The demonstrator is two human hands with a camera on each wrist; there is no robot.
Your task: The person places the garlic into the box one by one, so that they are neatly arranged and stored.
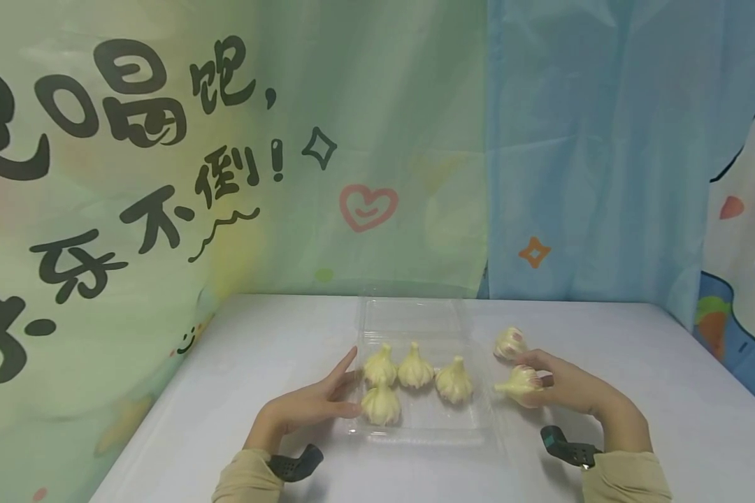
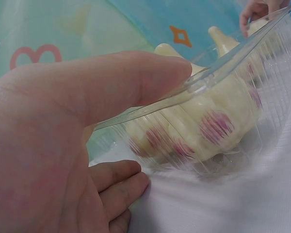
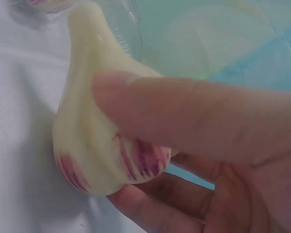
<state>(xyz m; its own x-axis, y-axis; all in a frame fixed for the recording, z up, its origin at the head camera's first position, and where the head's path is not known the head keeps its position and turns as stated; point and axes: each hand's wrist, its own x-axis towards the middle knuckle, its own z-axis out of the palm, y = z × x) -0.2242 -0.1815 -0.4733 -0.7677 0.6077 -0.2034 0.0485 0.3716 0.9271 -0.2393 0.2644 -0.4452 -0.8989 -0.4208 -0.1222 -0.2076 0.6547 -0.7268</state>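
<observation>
A clear plastic box holds several garlic bulbs, upright with stems up. My left hand is at the box's left side; in the left wrist view its thumb lies on the box's rim, the other fingers low beside the wall, not curled round it. To the right of the box, my right hand pinches a garlic bulb, its stem pointing left. The right wrist view shows the thumb on this purple-marked bulb and fingers beneath it.
Another garlic bulb lies on the white table just behind my right hand. The box's clear lid stands open at the back. Printed curtains hang behind the table.
</observation>
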